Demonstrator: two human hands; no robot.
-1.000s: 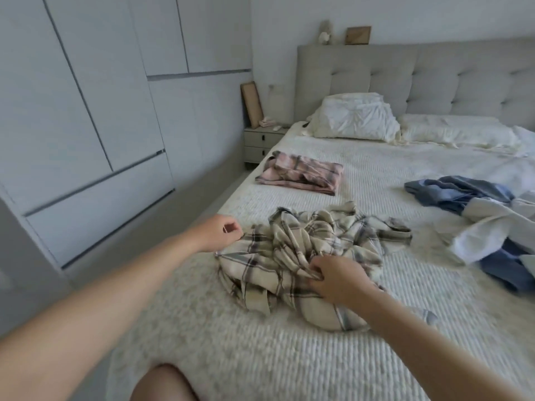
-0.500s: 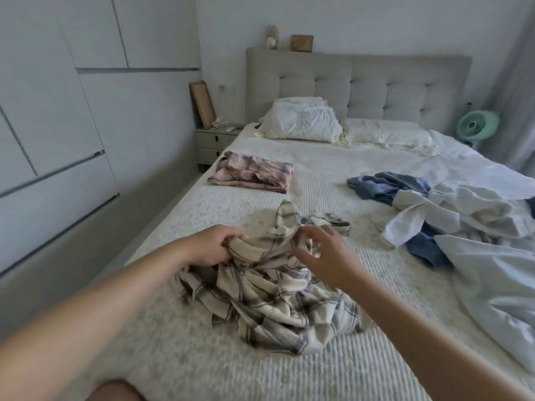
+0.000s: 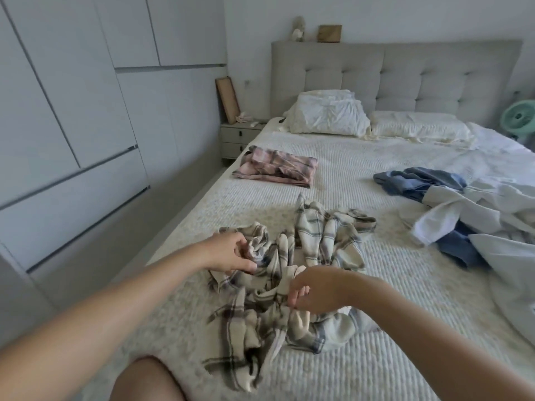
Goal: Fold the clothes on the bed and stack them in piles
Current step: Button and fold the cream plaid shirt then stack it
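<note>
Cream plaid shirt (image 3: 289, 273) crumpled mid-bed (image 3: 362, 371), near L edge. L hand (image 3: 231, 253) pinches bunched fabric at shirt's L side; R hand (image 3: 312, 293) pinches fold at centre. Bare bedspread ahead of shirt up to folded pink plaid (image 3: 276, 167). Blue/white clothes heap (image 3: 463, 209) well R of shirt. Vs 0.5 s ago: hands apart, R lower, shirt spread longer.

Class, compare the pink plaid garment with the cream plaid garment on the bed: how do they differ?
The pink plaid garment is folded flat; the cream plaid garment lies crumpled. The pink one sits untouched near the pillows; the cream one is gripped by the left hand and right hand. Both are plaid.
</note>
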